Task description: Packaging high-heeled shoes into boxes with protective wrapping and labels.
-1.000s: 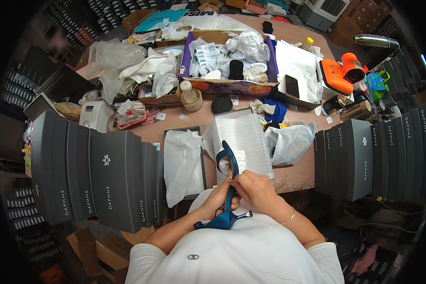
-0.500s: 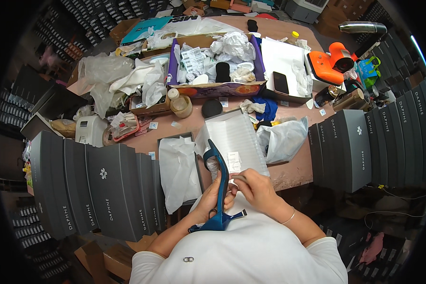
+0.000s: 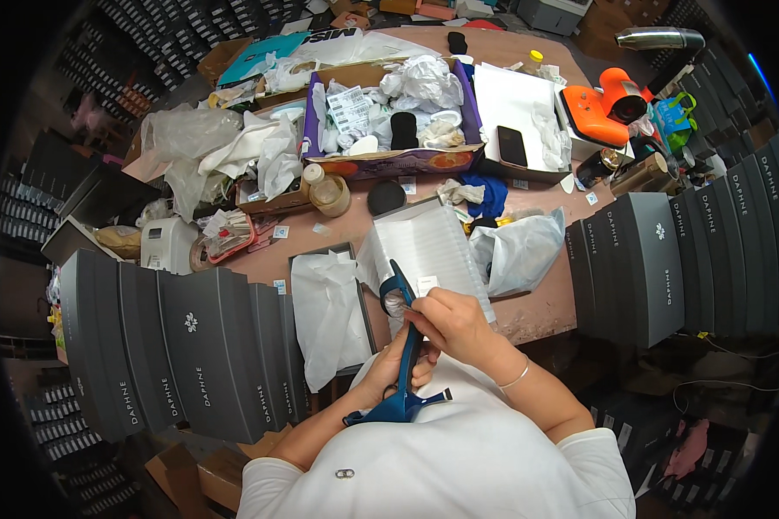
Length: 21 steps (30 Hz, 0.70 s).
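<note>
A dark blue open-toe sandal (image 3: pixel 396 405) stands on edge in front of my white shirt, toe upward, with its ankle strap and heel end at the bottom. White stuffing shows inside its toe strap. My left hand (image 3: pixel 384 374) is closed round the sandal's middle from the left. My right hand (image 3: pixel 460 325) is pinched against the sole near the toe half, and whatever its fingertips hold is hidden. Behind the sandal lie an open shoebox (image 3: pixel 368 322) with white tissue paper (image 3: pixel 327 316) and a pale ribbed sheet (image 3: pixel 424 242) with a small white card (image 3: pixel 427 284).
Grey shoeboxes stand in rows at left (image 3: pixel 203 355) and right (image 3: pixel 645 259). Further back are a purple carton (image 3: pixel 389 163) of crumpled paper, a phone (image 3: pixel 511 146), an orange device (image 3: pixel 597 117), a jar (image 3: pixel 329 195) and a white plastic bag (image 3: pixel 528 251).
My right hand has moved up and left from beside the sandal onto its sole, carrying a small greyish piece seen earlier in its pinch. My left hand keeps its hold.
</note>
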Tool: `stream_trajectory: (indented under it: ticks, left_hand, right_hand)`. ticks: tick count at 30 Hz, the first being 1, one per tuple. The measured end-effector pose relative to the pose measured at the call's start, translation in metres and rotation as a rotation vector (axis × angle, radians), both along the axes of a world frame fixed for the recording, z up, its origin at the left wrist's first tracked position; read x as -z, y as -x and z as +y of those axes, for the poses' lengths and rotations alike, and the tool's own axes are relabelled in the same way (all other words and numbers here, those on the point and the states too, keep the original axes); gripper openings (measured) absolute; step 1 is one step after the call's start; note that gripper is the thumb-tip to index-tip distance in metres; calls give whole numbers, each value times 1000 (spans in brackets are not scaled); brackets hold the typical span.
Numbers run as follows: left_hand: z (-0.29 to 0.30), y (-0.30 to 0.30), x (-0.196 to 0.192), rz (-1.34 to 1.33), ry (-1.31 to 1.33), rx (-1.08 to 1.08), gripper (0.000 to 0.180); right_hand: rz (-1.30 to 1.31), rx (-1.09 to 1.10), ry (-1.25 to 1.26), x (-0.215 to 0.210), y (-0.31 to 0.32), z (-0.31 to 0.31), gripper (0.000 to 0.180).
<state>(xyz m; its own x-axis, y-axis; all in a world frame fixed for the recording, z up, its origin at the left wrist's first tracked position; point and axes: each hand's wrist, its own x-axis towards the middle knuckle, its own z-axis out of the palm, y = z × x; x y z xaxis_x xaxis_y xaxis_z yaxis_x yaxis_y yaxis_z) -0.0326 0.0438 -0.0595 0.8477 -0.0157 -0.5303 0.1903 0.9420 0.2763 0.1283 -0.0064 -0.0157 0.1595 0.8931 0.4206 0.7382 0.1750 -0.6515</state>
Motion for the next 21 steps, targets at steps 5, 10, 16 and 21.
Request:
stream_trajectory:
  ticks: [5,10,16,21]
  left_hand:
    - [-2,1,-1,74,11,15,67]
    - [1,0,5,7,73,55,67]
    - [-1,-1,-7,84,-60,-52,64]
    - [-4,-5,-12,111,-30,-44,64]
  right_hand:
    - [0,-22,-8,6,6,-10,16]
    - [-17,37,-44,11,2,-7,15]
    - [-20,-42,-44,4,7,-20,15]
    - [-37,40,-29,3,-4,-3,15]
